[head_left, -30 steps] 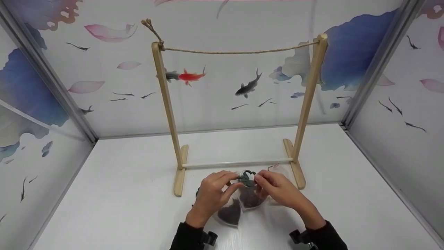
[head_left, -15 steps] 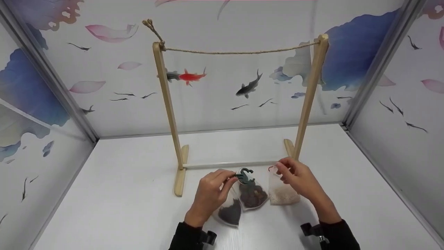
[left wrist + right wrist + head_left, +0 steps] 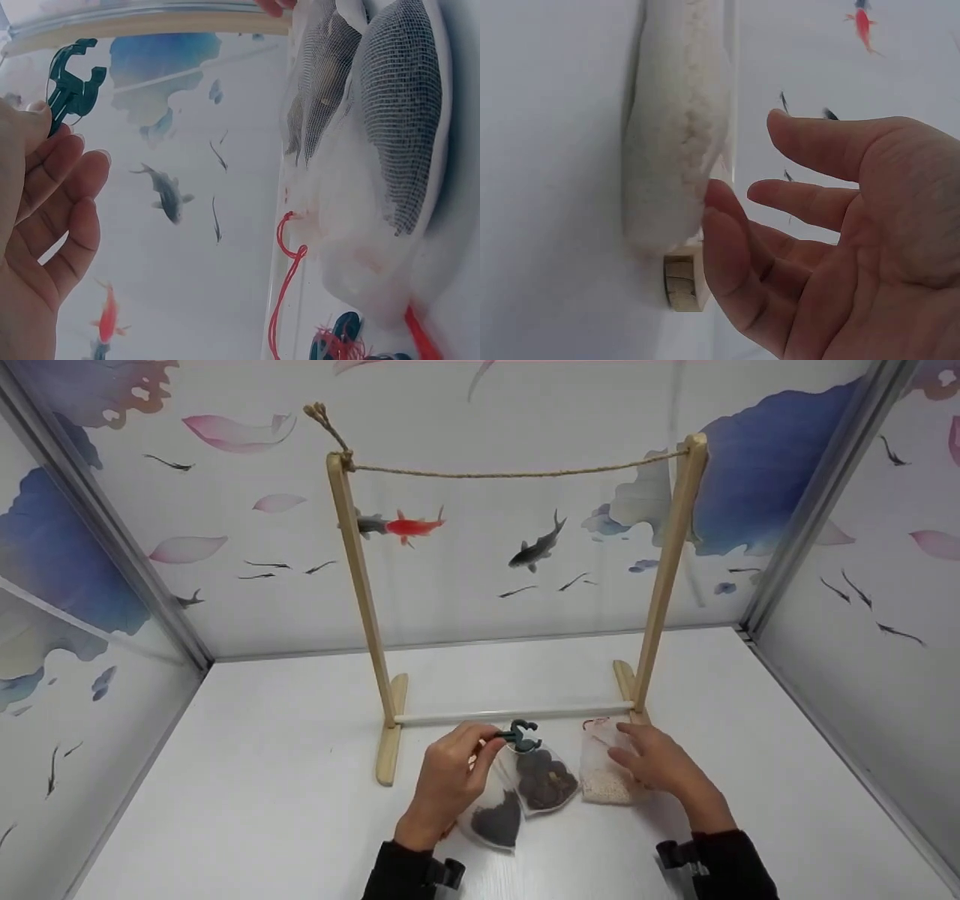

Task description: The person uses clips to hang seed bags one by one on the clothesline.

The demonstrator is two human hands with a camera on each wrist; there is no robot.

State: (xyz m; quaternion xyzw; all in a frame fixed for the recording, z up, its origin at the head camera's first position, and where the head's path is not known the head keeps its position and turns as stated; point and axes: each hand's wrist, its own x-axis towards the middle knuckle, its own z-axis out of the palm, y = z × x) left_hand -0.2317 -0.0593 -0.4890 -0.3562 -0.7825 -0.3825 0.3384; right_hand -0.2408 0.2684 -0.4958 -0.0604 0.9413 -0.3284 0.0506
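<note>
My left hand (image 3: pixel 450 780) pinches a dark green plastic clip (image 3: pixel 525 735) by its handle end, thumb against fingers. The clip's curved jaws point away from the hand, and a thin wire ring shows round it in the left wrist view. My right hand (image 3: pixel 667 769) is over the right side of a mesh drawstring bag of pale granules (image 3: pixel 606 787), its fingers loosely spread. In the right wrist view the fingertips are right at the side of that bag. Beneath the clip lies a mesh bag of dark lumps (image 3: pixel 549 789), next to a bag of black grains (image 3: pixel 498 819).
Behind the bags stands a wooden frame (image 3: pixel 669 585), with a sagging twine line (image 3: pixel 465 475) between its posts and a white bar (image 3: pixel 510 712) low down. More dark green clips (image 3: pixel 346 327) and red cords (image 3: pixel 279 300) lie beside the bags. Printed walls enclose the white table (image 3: pixel 262 750).
My right hand has left the clip and moved right, first to the top of the pale bag, then lower along its side with fingers loosened. The left hand keeps the clip, now turned slightly.
</note>
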